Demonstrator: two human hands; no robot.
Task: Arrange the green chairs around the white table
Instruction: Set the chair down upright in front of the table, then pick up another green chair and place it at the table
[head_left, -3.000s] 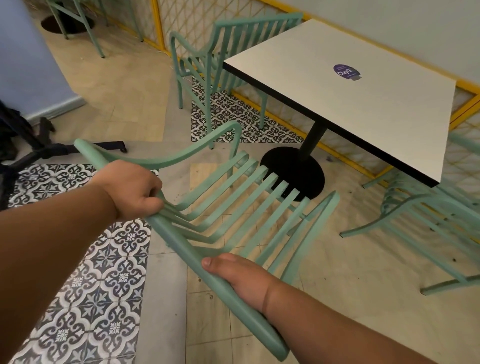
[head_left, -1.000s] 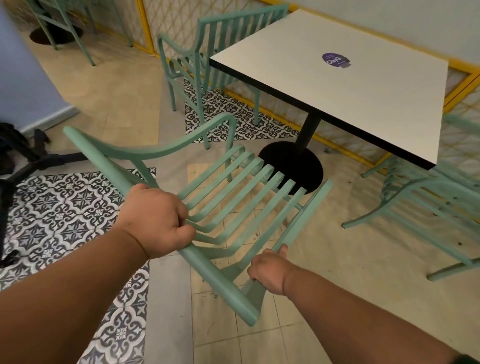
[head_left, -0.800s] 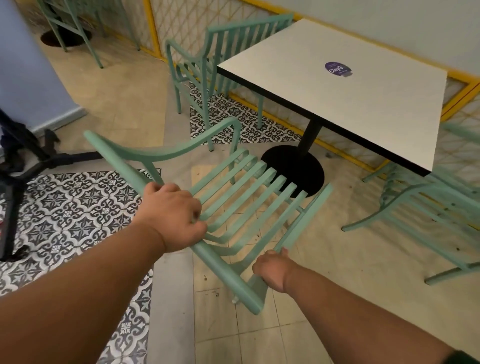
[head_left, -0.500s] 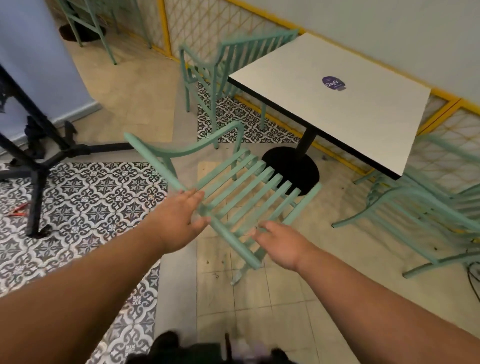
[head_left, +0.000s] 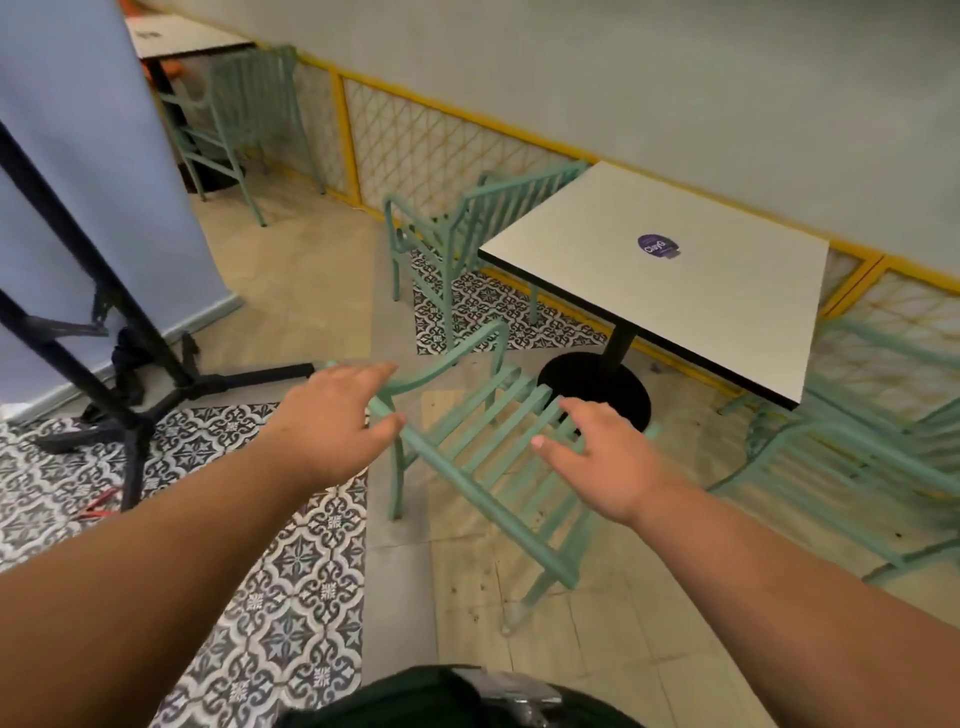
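A green slatted chair (head_left: 483, 467) stands on the floor in front of me, facing the white square table (head_left: 691, 275) on its black pedestal. My left hand (head_left: 337, 421) hovers with spread fingers over the chair's left back corner and armrest, holding nothing. My right hand (head_left: 602, 457) is open above the backrest slats, fingers relaxed. A second green chair (head_left: 457, 244) sits at the table's far left side. A third green chair (head_left: 857, 457) stands at the right of the table.
A black tripod stand (head_left: 119, 374) and a blue backdrop (head_left: 78, 171) occupy the left. A yellow lattice fence (head_left: 441, 150) runs along the wall. Another green chair (head_left: 234, 119) and a table stand at the back left. Patterned tiles cover parts of the floor.
Both hands let go of the chair's backrest and opened. The chair now rests on the floor near the table, and my view has pulled back and up.
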